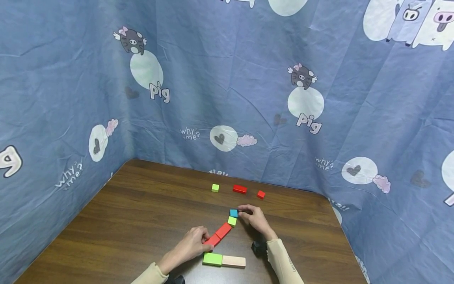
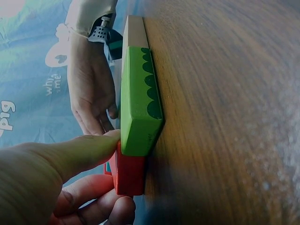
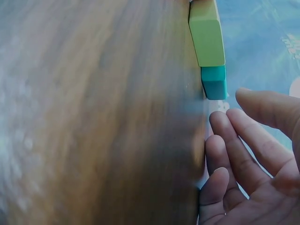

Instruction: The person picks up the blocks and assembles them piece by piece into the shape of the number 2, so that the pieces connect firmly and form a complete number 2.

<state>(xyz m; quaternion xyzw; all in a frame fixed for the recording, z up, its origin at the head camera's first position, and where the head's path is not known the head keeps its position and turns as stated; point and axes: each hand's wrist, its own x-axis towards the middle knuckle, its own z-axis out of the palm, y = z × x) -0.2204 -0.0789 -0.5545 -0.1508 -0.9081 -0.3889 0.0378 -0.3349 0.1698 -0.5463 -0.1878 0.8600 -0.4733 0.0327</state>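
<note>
Around the middle of the wooden surface (image 1: 142, 221), the left hand (image 1: 191, 242) is pinching the nearer red block (image 1: 214, 240); its grip is narrow, with the thumb on one side and the fingers on the other. The farther red block (image 1: 224, 230) is lying end to end with it, and toward the far edge a lime cube (image 1: 232, 221) and a blue cube (image 1: 233, 213) are continuing this slanting row. The right hand (image 1: 257, 220) is reaching just beside the blue cube, on the side of the right edge; its grip is holding nothing, the thumb being well apart from the loosely bent fingers. Farther from the far edge, a green block (image 1: 212, 259) and a pale block (image 1: 233, 262) are lying end to end. Close to the far edge, another lime cube (image 1: 215, 188), a red bar (image 1: 240, 189) and a small red block (image 1: 261, 194) are resting separately.
</note>
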